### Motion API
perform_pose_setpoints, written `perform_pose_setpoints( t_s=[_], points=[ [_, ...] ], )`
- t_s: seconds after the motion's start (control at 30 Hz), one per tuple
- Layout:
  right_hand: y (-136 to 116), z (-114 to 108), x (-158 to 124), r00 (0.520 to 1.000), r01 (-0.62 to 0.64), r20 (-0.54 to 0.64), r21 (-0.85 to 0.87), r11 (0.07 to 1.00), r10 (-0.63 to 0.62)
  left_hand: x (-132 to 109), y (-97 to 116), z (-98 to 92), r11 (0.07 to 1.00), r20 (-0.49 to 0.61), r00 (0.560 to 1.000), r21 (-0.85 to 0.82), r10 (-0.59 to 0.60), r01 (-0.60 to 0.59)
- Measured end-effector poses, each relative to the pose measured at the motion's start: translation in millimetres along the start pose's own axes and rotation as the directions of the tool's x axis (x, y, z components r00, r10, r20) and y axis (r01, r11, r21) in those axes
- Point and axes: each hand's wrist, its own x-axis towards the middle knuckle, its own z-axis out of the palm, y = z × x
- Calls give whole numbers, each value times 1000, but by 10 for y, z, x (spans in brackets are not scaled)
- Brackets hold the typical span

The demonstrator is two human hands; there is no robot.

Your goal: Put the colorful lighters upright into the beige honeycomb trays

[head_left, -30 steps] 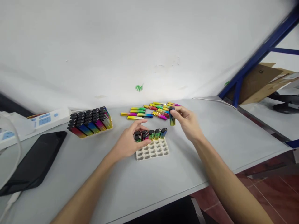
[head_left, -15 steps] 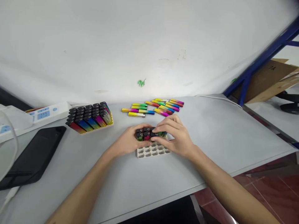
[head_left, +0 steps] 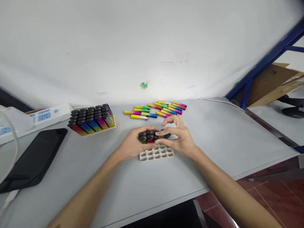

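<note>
A pale tray point(head_left: 156, 154) with rows of holes lies on the table, its near rows bare. Several black-topped lighters point(head_left: 149, 136) stand upright in its far rows. My left hand point(head_left: 132, 141) curves around the left end of these lighters, with the thumb along their near side and the fingers behind. Between the thumb and a finger of my right hand point(head_left: 180, 136) is the black top of a lighter point(head_left: 157, 136) in the group; its index finger is raised off. My right hand partly hides the lighters at the right end.
Loose multicoloured lighters point(head_left: 148, 114) lie flat near the wall. A full tray of upright lighters point(head_left: 91, 119) stands at the left, beside a white power strip point(head_left: 45, 118). A black phone point(head_left: 35, 158) with a white cable lies at the far left. Cardboard point(head_left: 273, 82) stands behind a blue frame.
My right hand's index finger has lifted and spread away from the lighter tops. My left hand stays around the group. The view has shifted slightly.
</note>
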Motion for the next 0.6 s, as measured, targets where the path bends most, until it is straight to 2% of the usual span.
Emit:
perform_pose_setpoints(
  t_s=[0.07,0.13,0.2,0.27,0.33,0.4,0.5,0.6],
  points=[
    [4,-16,10,1000,2,-7,-5,1000,-2,1,5,4,1000,-14,1000,14,23,-23],
    [46,-43,23,998,-20,-63,5,1000,20,0,16,6,999,-26,999,43,34,-33],
    [151,-70,34,985,-103,-139,-27,994,98,-3,28,5,996,-27,999,79,31,-29],
    [313,-80,35,963,-228,-181,-143,963,201,-6,38,0,994,-25,999,104,25,-22],
    [490,-68,24,945,-324,-149,-305,896,291,-7,42,-4,993,-15,1000,120,23,-21],
    [630,-39,6,926,-366,-81,-427,827,368,-7,46,-9,992,-10,1000,127,17,-15],
    [722,8,-9,889,-409,-26,-493,768,457,-12,64,-35,995,30,999,98,-17,14],
    [716,37,-2,860,-461,-45,-496,736,508,-33,99,-112,996,140,987,22,-84,82]
  ],
)
